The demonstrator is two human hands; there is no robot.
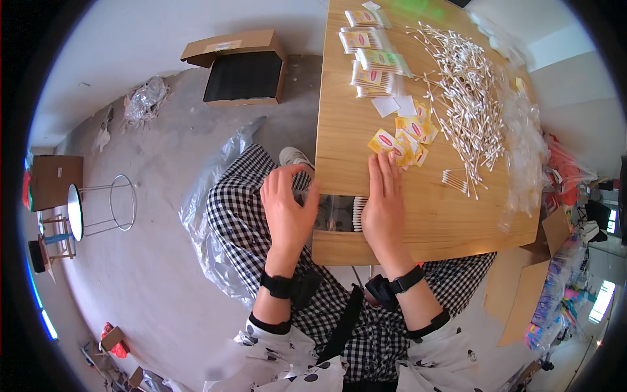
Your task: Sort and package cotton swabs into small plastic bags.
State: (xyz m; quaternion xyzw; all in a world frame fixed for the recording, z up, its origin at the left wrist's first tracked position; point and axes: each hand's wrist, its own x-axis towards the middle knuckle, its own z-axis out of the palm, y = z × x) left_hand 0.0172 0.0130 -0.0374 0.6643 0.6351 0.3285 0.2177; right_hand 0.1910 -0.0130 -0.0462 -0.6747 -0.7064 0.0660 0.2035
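My left hand (287, 206) is at the table's left edge, its fingers curved and the thumb apart from them. A bit of clear plastic shows beside its thumb; whether the fingers touch it is hard to see. My right hand (384, 206) lies on the wooden table with its fingers stretched out together. Against its thumb side is a row of white cotton swabs (358, 214), partly hidden by the palm. Left of the row is a dark, glossy patch with clear plastic (334, 212). Yellow printed cards (398, 145) lie scattered just beyond my right fingertips.
A large heap of loose cotton swabs (467, 98) covers the table's right part. Packed swab bags (375, 60) are stacked at the far left of the tabletop. Clear plastic bags (522, 150) line the right edge. An open cardboard box (245, 77) stands on the floor, far left.
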